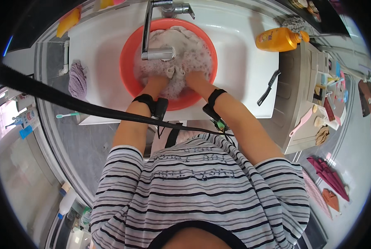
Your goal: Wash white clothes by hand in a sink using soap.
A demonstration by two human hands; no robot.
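Observation:
A round red basin (126, 66) sits in the white sink, holding foamy water and a soaked pale cloth (173, 37). My left hand (157, 81) and my right hand (195, 77) are both sunk in the suds at the near side of the basin. Between them a bunched bit of the cloth pokes up through the foam. Foam and water hide the fingers of both hands, so their grip on the cloth does not show. A chrome faucet (158, 54) reaches over the basin, its spout just beyond my hands.
On the sink's right ledge lie an orange pump bottle (274, 39) and a black-handled item (269, 88). A purple cloth (77, 80) hangs at the left edge, with a toothbrush (68, 115) nearby. A black cable (90, 108) crosses over my left forearm. A cluttered cabinet (291, 83) stands right.

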